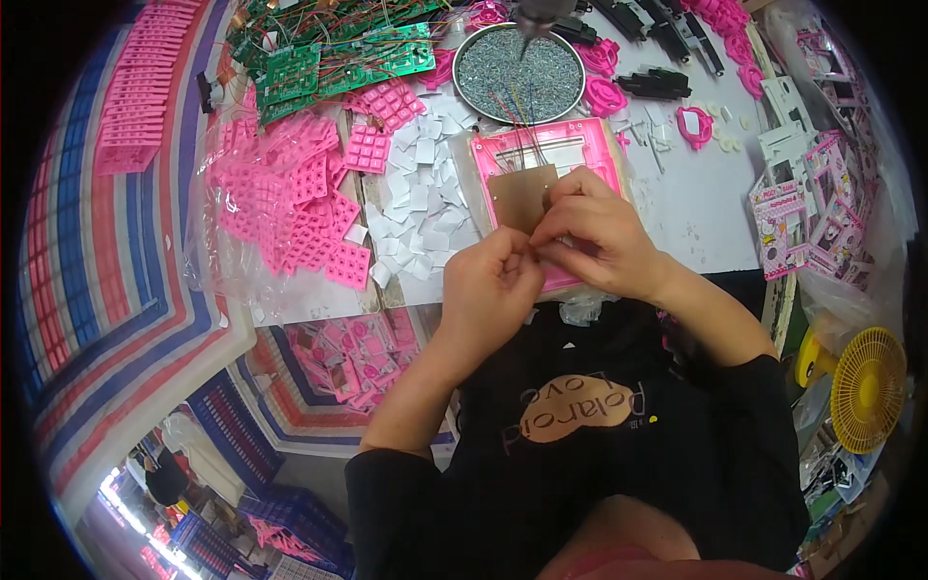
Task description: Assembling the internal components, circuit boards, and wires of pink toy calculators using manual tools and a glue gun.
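A flat brown circuit board (522,198) with several thin coloured wires (523,121) rising past its far edge is held tilted over a pink plastic housing (498,145). My left hand (491,288) is closed, its fingertips pinched at the board's near edge. My right hand (601,240) is closed too, with curled fingers along the board's right side and its thumb and finger meeting my left fingertips. Anything small between the fingertips is hidden. Under my hands lies the housing, partly covered by them.
A round tray (458,92) of small screws stands beyond the housing, below a dark driver tip (525,43). Green circuit boards (387,56), pink keypads (300,184) and white paper squares (425,203) lie left. Black parts (655,83) sit at the far right; a yellow fan (868,390) stands right.
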Demonstrator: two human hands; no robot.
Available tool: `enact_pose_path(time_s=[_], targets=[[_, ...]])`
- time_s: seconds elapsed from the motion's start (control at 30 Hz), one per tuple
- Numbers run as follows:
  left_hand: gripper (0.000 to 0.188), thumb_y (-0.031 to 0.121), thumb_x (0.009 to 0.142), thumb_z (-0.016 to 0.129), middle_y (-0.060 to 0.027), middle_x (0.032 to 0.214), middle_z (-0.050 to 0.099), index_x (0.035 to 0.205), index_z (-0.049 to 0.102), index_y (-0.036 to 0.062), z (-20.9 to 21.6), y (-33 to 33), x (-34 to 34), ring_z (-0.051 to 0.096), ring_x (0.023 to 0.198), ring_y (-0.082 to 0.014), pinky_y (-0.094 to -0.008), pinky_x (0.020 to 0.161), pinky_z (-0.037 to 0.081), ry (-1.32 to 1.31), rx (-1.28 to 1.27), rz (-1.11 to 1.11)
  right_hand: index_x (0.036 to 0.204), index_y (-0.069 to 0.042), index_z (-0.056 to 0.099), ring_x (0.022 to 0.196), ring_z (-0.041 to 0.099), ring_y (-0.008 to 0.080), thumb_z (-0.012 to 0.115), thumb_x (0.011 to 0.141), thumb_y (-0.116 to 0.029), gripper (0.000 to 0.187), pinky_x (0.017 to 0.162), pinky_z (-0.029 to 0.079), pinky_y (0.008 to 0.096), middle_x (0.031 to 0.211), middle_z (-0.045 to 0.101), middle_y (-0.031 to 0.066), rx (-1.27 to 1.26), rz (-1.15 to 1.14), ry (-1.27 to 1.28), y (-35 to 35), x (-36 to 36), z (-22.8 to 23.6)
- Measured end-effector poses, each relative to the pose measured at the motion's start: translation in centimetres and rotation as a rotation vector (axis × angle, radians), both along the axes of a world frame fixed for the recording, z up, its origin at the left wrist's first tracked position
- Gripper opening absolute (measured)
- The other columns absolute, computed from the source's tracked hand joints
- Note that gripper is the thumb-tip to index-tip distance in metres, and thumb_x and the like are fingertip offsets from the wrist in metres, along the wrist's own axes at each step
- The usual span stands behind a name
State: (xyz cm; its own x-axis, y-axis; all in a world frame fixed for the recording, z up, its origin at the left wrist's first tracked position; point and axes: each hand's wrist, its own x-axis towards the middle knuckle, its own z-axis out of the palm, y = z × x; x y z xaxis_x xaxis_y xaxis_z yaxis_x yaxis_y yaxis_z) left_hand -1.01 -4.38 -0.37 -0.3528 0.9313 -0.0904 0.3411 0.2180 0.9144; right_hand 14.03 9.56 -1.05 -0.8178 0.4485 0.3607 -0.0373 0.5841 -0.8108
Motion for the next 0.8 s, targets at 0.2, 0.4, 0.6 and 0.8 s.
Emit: enact_pose_path(time_s=[0.2,0.4,0.6,0.8], targets=[[0.009,0.006,0.087,0.071,0.0006,0.058,0.053,0.094,0.068,0.0009,0.56,-0.82,-1.00,0.047,0.053,-0.0061,-0.0259,0.052,0.038,-0.135,-0.090,0.005,0.097,-0.010,0.074,0.095,0.059,0.0224,0.080,0.080,-0.007,0.018,0.064,0.050,0.0296,0.097,0.062,0.0111,-0.016,-0.026,-0.030,0.19,0.42,-0.20],[0.007,0.005,0.091,0.070,0.0049,0.060,0.053,0.095,0.068,0.0000,0.58,-0.39,-0.64,0.044,0.056,-0.0012,-0.0219,0.053,0.034,-0.196,-0.091,-0.020,0.098,-0.010,0.074,0.095,0.060,0.0221,0.079,0.081,-0.007,0.017,0.062,0.051,0.0282,0.099,0.062,0.0114,-0.060,-0.029,-0.029,0.07,0.44,-0.20],[0.007,0.007,0.088,0.072,-0.0027,0.054,0.052,0.091,0.068,0.0019,0.39,-0.20,-0.47,0.047,0.049,-0.0079,-0.0275,0.050,0.039,-0.145,-0.074,-0.032,0.098,-0.010,0.074,0.090,0.060,0.0190,0.078,0.083,-0.007,0.016,0.060,0.050,0.0264,0.101,0.060,0.0101,-0.051,-0.036,-0.040,0.22,0.52,-0.30],[0.009,0.008,0.088,0.074,-0.0041,0.055,0.051,0.093,0.070,0.0020,0.45,-0.20,-0.45,0.047,0.048,-0.0106,-0.0293,0.049,0.039,-0.071,-0.057,-0.071,0.099,-0.010,0.075,0.086,0.059,0.0179,0.077,0.083,-0.008,0.016,0.060,0.050,0.0261,0.100,0.058,0.0086,-0.135,-0.039,-0.079,0.10,0.67,-0.21]])
